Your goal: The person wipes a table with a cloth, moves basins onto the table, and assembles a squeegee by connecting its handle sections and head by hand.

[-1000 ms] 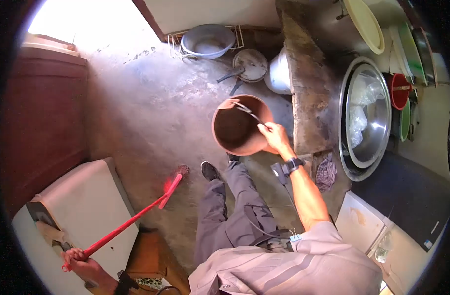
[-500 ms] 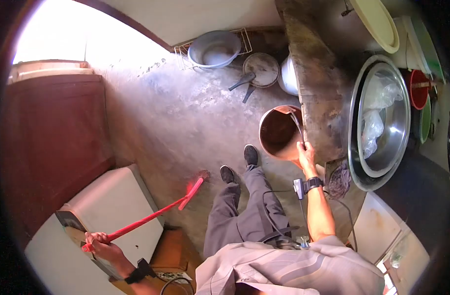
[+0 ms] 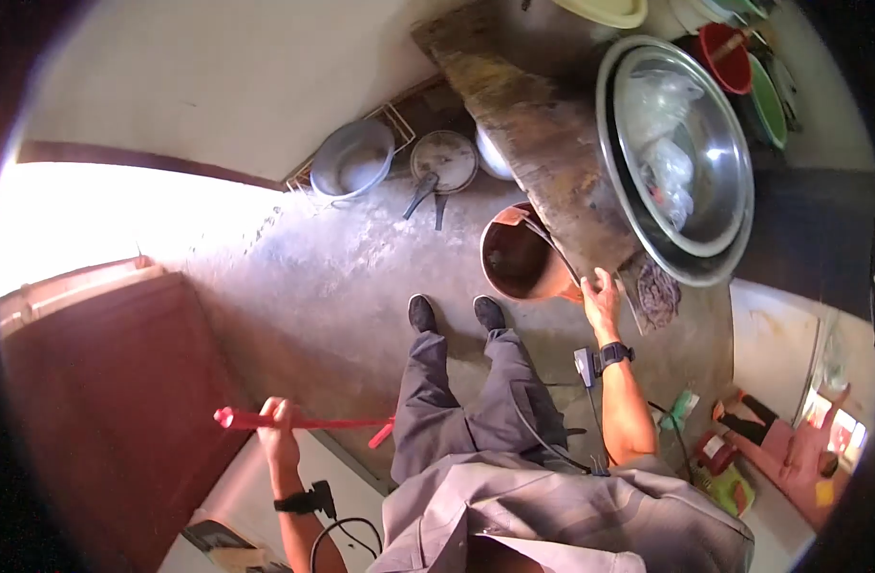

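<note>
My left hand [image 3: 279,432], at the lower left, is closed around the red handle of a broom [image 3: 337,423]. The broom lies nearly level across the view; its head is partly hidden behind my trouser leg. At the right, my right hand [image 3: 602,304] is closed on the dark handle of a brown bucket [image 3: 557,279], at the near side of its rim. The bucket's mouth faces up toward me and its inside is dark; I cannot tell whether its base touches the floor. A worn wooden board [image 3: 543,124] stands right beside it.
Nested metal basins [image 3: 676,253] holding plastic bags sit at the upper right. A grey basin [image 3: 352,162] and a lidded pan [image 3: 447,158] are by the far wall. A dark red panel [image 3: 113,382] stands at left, a grey rag [image 3: 657,294] at right. Another person [image 3: 791,444] appears lower right.
The view has turned, shifting the room. My left hand has risen with the broom, whose head is now beside my leg. My right hand stays at the bucket. My feet are now side by side.
</note>
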`<state>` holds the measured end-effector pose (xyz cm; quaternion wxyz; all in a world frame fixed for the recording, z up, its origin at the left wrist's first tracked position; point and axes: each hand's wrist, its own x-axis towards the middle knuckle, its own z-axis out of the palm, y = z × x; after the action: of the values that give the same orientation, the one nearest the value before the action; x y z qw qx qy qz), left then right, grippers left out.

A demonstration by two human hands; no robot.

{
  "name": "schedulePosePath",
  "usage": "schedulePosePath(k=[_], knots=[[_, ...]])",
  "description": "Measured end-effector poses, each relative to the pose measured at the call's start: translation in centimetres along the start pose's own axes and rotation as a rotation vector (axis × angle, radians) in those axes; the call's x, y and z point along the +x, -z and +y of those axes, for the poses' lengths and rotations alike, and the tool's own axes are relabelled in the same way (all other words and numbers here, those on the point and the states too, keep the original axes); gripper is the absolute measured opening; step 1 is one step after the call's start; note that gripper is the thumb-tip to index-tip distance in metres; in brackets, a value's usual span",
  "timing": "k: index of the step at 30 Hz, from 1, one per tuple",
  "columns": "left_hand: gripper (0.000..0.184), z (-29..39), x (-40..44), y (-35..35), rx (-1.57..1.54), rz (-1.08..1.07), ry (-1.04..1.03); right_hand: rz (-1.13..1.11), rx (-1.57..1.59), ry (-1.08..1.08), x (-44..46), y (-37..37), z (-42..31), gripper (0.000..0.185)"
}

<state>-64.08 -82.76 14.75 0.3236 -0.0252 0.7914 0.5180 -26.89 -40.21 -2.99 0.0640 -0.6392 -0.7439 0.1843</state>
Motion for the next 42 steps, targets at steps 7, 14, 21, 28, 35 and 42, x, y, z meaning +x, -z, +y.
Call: schedulePosePath(k=[7,14,21,28,35,42], knots=[[0.031,8.1,2.2,-4.4,-0.005,-0.098,-0.231,-0.580,0.831,0.080,-10.1,4.7,-12.7,0.032],[0.026,13.1,-3.9,-11.3,0.211,-0.231,-0.588,-0.315,1.206,0.896,-17.7,16.6,-32.4,0.058],[0.032,8.7,-7.2,-14.4,0.053,-0.653,-0.494,-0.234,1.410,0.777,-22.1,14.6,-30.5,0.030],[0.019,-3.6,1.0,-15.4,0.650,-0.411,-0.911,-0.451,1.232,0.890,-23.7,14.3,-23.7,0.035],[0.016,-4.0,3.5,-19.3,0.579,-0.439,-0.845,-0.347,1.220,0.785,-22.6,17.6,-22.2,0.032],[0.009,-2.8,10.7,-20.8,0.633,-0.610,-0.991,-0.308,1.108,0.712,-22.6,14.0,-25.4,0.030]])
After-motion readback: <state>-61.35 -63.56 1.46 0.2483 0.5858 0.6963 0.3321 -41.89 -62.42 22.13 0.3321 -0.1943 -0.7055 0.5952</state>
